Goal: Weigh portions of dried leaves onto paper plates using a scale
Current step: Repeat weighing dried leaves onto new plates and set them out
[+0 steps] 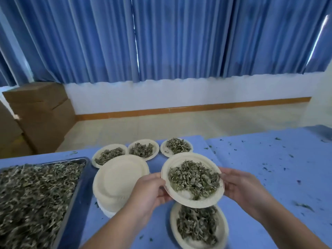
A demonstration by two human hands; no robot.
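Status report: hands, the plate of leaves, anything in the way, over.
Hands: left hand and right hand grip the filled paper plate by its rim, off the table. In the way: second filled plate directly beneath.

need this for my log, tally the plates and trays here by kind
Held plate with leaves: 1
Other plates with leaves: 4
Stack of empty plates: 1, number in it unclear
Metal tray of leaves: 1
Total: 7
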